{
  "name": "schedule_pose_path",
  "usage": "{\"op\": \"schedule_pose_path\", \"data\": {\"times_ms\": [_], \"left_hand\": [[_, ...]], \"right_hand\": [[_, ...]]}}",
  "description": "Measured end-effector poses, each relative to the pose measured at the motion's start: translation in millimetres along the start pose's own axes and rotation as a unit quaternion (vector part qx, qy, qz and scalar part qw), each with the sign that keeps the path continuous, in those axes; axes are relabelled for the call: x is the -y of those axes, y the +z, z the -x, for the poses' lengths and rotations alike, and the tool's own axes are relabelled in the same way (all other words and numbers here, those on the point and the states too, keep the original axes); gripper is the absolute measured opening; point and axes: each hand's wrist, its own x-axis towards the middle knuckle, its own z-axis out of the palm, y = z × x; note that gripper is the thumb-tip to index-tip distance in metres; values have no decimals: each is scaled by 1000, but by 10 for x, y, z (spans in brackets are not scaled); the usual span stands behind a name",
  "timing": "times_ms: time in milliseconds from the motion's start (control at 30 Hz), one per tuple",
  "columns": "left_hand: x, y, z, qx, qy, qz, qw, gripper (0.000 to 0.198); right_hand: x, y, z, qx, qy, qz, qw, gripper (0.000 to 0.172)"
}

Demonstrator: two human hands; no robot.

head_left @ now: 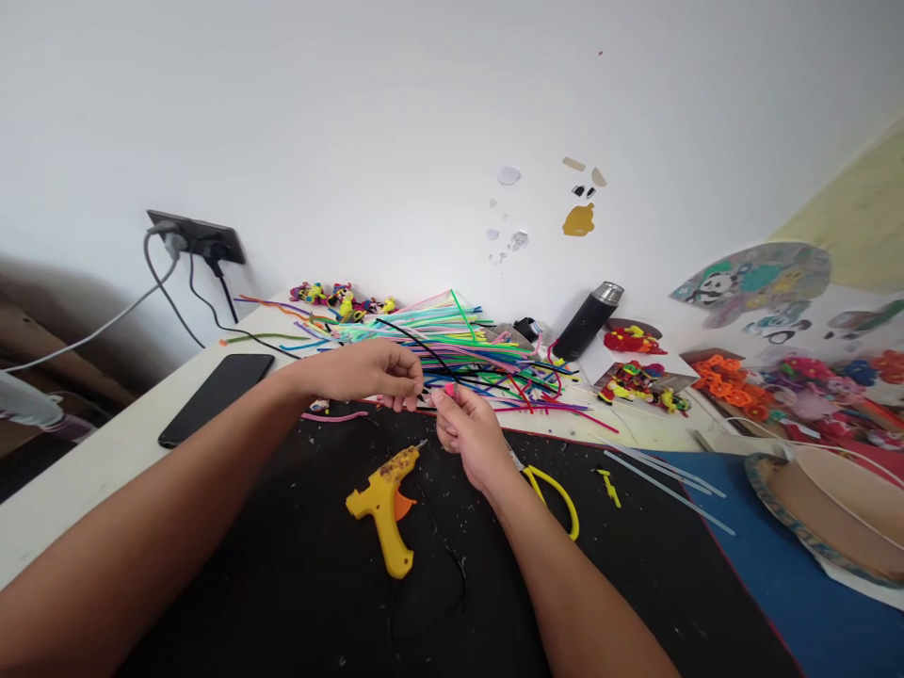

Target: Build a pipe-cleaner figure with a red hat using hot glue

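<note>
My left hand (371,372) pinches a thin black pipe cleaner (416,347) that arcs up and back over the pile. My right hand (470,428) is closed on a small pink piece (449,388), its fingertips meeting those of the left hand. Both hands hover over a black mat (297,565). Just below them a yellow glue gun (385,504) lies on the mat. A heap of coloured pipe cleaners (466,353) lies right behind the hands.
A black phone (216,397) lies at the left. Yellow-handled scissors (557,494) sit right of my right wrist. A black flask (586,322), small coloured craft figures (639,381), a wall socket with cables (194,240) and a paper plate (819,504) stand around.
</note>
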Motion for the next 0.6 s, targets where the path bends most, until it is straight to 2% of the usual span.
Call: {"op": "schedule_pose_path", "data": {"times_ms": [400, 600], "left_hand": [[13, 0, -7, -12, -7, -9, 1000, 21], [0, -1, -5, -10, -2, -16, 1000, 19]], "right_hand": [[-12, 0, 12, 16, 16, 5, 1000, 48], [-4, -8, 6, 7, 18, -4, 1000, 43]]}}
